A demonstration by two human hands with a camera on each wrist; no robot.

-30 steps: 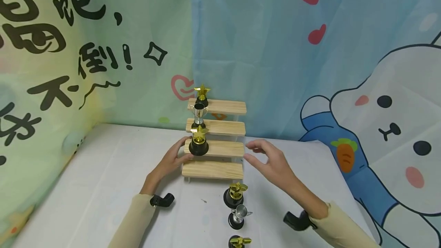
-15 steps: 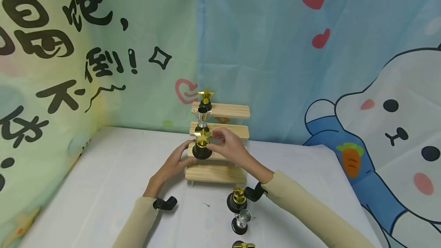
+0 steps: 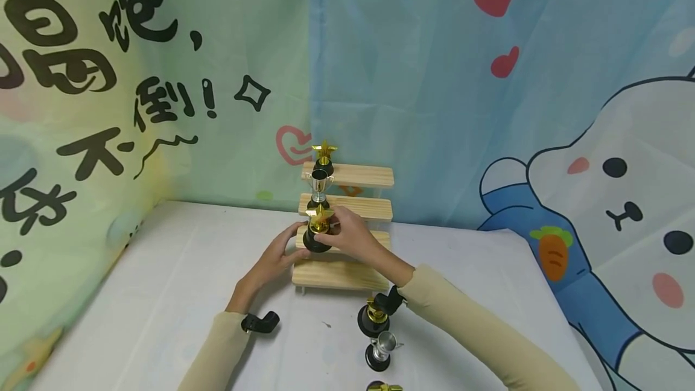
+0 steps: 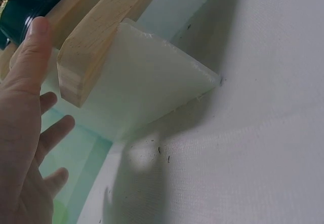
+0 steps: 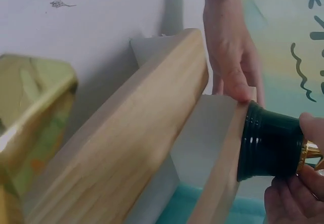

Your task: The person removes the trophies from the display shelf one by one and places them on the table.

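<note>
A gold star trophy [image 3: 319, 215] with a round black base stands at the left end of the second-lowest step of a four-tier wooden display stand [image 3: 342, 273]. My right hand [image 3: 354, 235] pinches it from the right; in the right wrist view thumb and fingers close about the top of the black base [image 5: 271, 145]. Beside the same step's left end is my left hand [image 3: 278, 257]. Its thumb [image 4: 34, 52] reaches up to the base while the other fingers extend loosely past the stand's edge. A silver cup trophy [image 3: 319, 184] and another gold star trophy [image 3: 324, 152] occupy the upper steps' left ends.
On the white tablecloth [image 3: 206, 246], in front of the stand, are a gold trophy [image 3: 373, 318] partly behind the right wrist camera, a silver cup [image 3: 382, 347], and another gold trophy [image 3: 384, 387] cut by the frame edge. A printed curtain [image 3: 407, 107] hangs behind.
My right hand has moved left from beside the stand to the gold star trophy and taken hold of it. The left hand stays at the step's left end. The head view has shifted slightly.
</note>
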